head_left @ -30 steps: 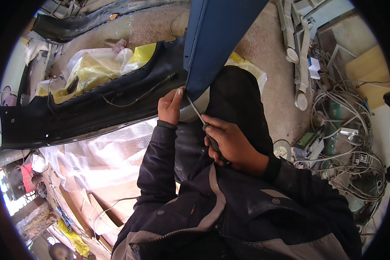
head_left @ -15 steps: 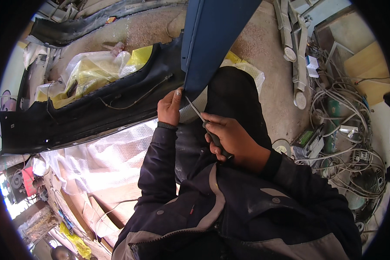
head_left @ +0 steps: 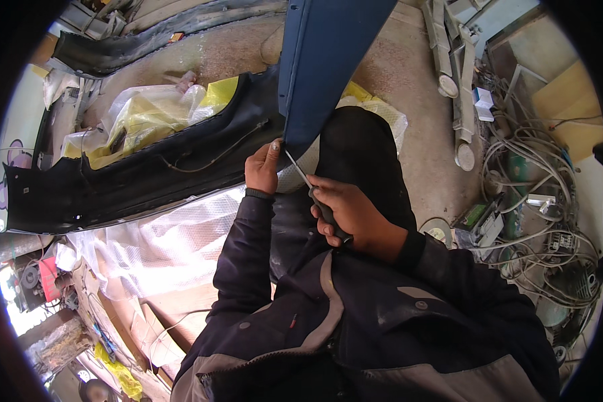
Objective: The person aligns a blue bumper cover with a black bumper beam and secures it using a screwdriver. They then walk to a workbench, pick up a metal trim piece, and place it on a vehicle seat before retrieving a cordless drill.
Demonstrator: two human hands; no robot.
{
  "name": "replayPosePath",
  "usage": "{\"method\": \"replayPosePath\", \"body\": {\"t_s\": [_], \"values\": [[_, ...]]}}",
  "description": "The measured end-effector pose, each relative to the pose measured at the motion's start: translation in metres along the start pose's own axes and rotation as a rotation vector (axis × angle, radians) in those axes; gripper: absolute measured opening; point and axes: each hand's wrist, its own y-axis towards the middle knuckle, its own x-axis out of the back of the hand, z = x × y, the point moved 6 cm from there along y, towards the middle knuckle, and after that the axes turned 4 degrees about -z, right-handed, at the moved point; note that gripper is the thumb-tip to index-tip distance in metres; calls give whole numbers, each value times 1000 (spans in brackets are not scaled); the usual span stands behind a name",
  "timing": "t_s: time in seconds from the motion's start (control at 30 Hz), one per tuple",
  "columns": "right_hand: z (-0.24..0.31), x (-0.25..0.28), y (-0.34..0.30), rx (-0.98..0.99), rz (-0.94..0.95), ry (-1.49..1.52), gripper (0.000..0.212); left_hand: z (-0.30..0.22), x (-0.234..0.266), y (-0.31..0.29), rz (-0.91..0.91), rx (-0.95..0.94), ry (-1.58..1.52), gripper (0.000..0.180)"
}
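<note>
A long dark blue panel [head_left: 331,57] slants from the top of the view down to my knee, its narrow lower corner near my hands. My left hand [head_left: 262,167] is closed on that corner's edge, thumb on top; its other fingers are partly hidden. In my right hand [head_left: 355,209] is a screwdriver [head_left: 300,169], the dark handle wrapped by my fingers. Its thin metal shaft points up and left, and the tip reaches the panel's edge beside my left thumb. Whether the tip touches the panel I cannot tell.
A black bumper [head_left: 124,184] lies to the left on bubble wrap [head_left: 174,244] and yellow-clear plastic [head_left: 147,120]. Another dark curved part [head_left: 107,53] lies farther back. On the right are metal legs with round feet [head_left: 463,155] and a tangle of cables [head_left: 539,157].
My right hand and the screwdriver have shifted slightly left, with the tip still at the panel's edge. The left hand keeps its hold.
</note>
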Motion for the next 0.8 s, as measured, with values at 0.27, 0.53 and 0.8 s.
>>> {"method": "replayPosePath", "body": {"t_s": [0.27,0.53,0.8], "values": [[4,3,6,3,18,-107,53,2,-1,-7,8,12,8,50],[12,-15,2,-37,110,132,56,-5,5,6,79,22,-16,50],[23,0,-62,7,163,-297,53,7,9,14,87,126,-11,50]]}}
